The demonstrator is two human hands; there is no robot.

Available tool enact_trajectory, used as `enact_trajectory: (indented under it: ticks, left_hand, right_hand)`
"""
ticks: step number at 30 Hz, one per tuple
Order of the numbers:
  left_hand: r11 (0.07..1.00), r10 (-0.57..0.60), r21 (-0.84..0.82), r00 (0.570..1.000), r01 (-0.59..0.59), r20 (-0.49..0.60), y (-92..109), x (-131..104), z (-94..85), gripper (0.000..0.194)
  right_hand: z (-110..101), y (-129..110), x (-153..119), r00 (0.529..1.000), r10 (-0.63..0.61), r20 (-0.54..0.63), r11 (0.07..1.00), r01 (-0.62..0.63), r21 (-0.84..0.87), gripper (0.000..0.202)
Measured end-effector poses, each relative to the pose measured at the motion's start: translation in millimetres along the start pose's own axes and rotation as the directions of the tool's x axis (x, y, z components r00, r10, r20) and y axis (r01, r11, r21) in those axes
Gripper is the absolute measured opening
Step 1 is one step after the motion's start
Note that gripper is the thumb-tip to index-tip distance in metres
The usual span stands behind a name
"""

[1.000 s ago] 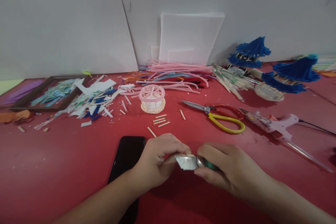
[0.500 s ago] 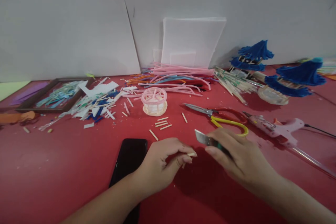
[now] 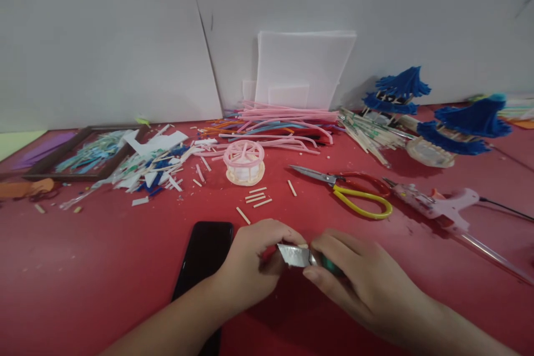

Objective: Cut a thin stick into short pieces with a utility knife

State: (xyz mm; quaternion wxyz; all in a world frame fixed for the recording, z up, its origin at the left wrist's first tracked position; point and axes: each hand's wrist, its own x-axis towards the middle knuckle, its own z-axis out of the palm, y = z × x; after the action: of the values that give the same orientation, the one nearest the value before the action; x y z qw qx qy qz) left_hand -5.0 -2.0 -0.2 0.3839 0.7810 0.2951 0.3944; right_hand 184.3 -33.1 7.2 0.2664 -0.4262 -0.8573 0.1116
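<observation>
My right hand (image 3: 354,278) grips a utility knife (image 3: 297,256) with a green handle, its silver blade pointing left. My left hand (image 3: 254,258) is closed on a small stick piece on the red table (image 3: 83,267), mostly hidden by the fingers. The blade rests against that hand's fingertips. Both hands meet low in the middle of the view. A black phone (image 3: 204,258) lies just left of my left wrist.
Beyond the hands lie short cut sticks (image 3: 257,197), a small pink wheel-shaped model (image 3: 244,162), red and yellow scissors (image 3: 354,192) and a pink glue gun (image 3: 442,206). Pink and coloured straws (image 3: 275,122), scrap pieces, a framed tray (image 3: 79,150) and blue tasselled models (image 3: 454,128) line the back.
Half a second ago my right hand had lifted the knife up and to the right, away from my left hand. It has now come back so the blade meets the left fingertips again.
</observation>
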Motion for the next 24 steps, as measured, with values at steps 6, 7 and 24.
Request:
enact_trajectory:
  ticks: [6,7,24]
  left_hand:
    - [1.000,0.006,0.009,1.000,-0.006,0.003,0.7,-1.0,-0.6,0.025]
    - [1.000,0.009,0.008,1.000,-0.009,0.002,0.9,-1.3,-0.5,0.025]
    - [0.996,0.068,0.057,0.995,-0.064,-0.069,-0.7,-1.1,-0.1,0.020]
  right_hand:
    - [-0.4,0.2,-0.9,1.000,0.003,0.014,1.000,-0.003,0.003,0.044]
    - [-0.5,0.2,-0.9,1.000,0.003,0.017,1.000,-0.004,0.009,0.044]
    - [-1.7,-1.1,-2.1,1.000,-0.001,0.024,1.000,0.001,0.022,0.037]
